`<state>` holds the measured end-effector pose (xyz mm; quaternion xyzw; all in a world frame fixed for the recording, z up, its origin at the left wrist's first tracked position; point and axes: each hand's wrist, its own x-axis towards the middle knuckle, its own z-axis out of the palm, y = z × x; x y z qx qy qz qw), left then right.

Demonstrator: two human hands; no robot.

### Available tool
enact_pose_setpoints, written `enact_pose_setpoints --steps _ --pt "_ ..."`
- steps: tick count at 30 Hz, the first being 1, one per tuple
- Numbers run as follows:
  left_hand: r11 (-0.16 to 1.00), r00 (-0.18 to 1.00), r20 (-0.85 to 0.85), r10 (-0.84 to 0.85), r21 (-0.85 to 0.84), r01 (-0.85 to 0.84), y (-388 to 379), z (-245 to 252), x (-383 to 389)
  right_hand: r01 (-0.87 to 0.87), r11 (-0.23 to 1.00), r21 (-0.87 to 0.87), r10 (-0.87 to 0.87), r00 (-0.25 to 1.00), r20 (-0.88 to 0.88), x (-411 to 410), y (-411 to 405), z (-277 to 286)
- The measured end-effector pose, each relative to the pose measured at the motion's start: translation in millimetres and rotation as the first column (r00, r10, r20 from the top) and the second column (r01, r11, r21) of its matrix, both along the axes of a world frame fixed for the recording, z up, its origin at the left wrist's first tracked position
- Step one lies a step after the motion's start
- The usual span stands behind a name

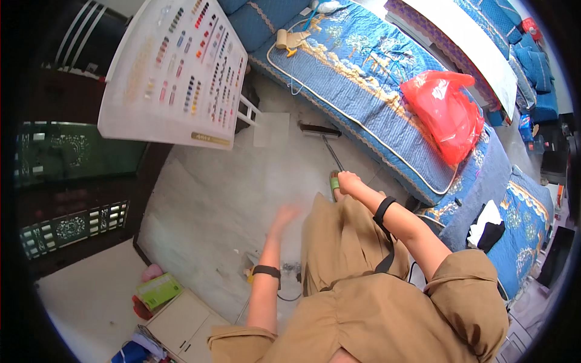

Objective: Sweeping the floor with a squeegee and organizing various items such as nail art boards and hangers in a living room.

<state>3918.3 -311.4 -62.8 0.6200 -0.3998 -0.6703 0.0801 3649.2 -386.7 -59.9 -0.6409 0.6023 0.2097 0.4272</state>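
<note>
My right hand (349, 183) is closed around the thin metal handle (333, 153) of a floor broom. The broom's wide head (320, 131) rests on the pale tiled floor beside the base of a blue sofa. Below the right hand shows a foot in a green slipper (335, 181). Over the floor, left of my brown trousers, my left hand (288, 214) is blurred. I see nothing held in it, but its fingers are too smeared to read. Each forearm wears a black strap.
A white display board (177, 115) with rows of small coloured samples stands at upper left. A red plastic bag (447, 113) lies on the quilted blue sofa cover (358, 102). At lower left, a green box (159, 289) sits by a low cabinet (181, 323).
</note>
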Motion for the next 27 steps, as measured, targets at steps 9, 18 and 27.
enact_pose_setpoints --steps 9,18,27 --pt "0.995 0.995 0.009 -0.101 0.001 0.101 114 24 44 -0.059 0.988 0.146 0.053 0.998 0.04 53 114 40" --pt "0.83 0.922 -0.143 0.36 0.501 -0.246 220 21 33 -0.293 0.919 0.265 0.271 0.955 0.117 114 222 55" --pt "0.803 0.877 -0.007 0.48 0.408 -0.436 292 5 10 -0.079 0.665 0.743 -0.267 0.903 0.335 136 291 58"
